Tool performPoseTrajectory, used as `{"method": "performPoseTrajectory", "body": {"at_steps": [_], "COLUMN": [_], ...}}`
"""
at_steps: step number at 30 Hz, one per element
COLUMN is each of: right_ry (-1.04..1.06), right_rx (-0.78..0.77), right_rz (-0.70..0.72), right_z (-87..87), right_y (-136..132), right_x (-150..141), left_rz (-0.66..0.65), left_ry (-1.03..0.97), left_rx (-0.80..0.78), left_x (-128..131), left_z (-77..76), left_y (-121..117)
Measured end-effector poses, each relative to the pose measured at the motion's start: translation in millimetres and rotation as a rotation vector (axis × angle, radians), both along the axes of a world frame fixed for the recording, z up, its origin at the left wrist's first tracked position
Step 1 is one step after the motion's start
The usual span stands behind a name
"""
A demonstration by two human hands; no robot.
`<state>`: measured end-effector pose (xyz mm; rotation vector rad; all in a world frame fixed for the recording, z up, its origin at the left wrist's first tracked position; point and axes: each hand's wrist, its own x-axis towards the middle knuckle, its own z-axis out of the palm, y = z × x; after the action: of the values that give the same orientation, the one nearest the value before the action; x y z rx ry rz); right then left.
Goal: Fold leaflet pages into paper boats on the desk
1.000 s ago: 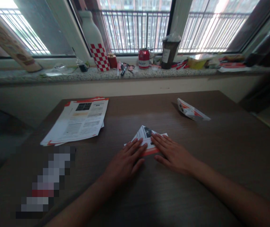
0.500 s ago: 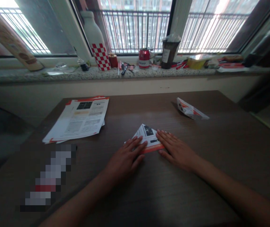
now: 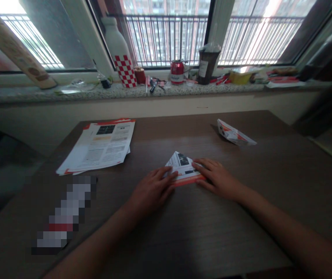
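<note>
A printed sheet folded into a triangle-topped shape lies on the table in front of me, with an orange band along its near edge. My left hand rests on its left end, fingers slightly bent and thumb apart near the lower edge. On the right end lie the fingertips of my right hand, with the thumb below, close to the orange band. Both hands touch the paper and have their fingers apart. Its two side corners are hidden under the fingers.
A stack of printed sheets lies at the back left. Below it is a pixelated long object. A folded paper piece sits at the back right. The windowsill holds a checkered bottle, a red can and a dark cup.
My fingers have gone from lying flat to a more bent pose, and both hands have shifted slightly. More of the orange band shows. The camera view has moved a little.
</note>
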<state>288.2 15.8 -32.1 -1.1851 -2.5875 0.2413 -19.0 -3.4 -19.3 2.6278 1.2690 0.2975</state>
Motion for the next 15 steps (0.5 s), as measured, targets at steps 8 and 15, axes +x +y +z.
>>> {"method": "performPoseTrajectory", "body": {"at_steps": [8,15], "right_ry": [0.045,0.095], "right_rx": [0.003,0.019], "right_rz": [0.023,0.029], "right_z": [1.1,0.3], "right_y": [4.1,8.3], "right_x": [1.4,3.4], "left_rz": [-0.012,-0.028], "left_ry": [-0.062,-0.058], "left_rx": [0.029,0.036], "left_x": [-3.4,-3.4], "left_z": [-0.7,-0.6], "left_y": [7.2,8.0]}}
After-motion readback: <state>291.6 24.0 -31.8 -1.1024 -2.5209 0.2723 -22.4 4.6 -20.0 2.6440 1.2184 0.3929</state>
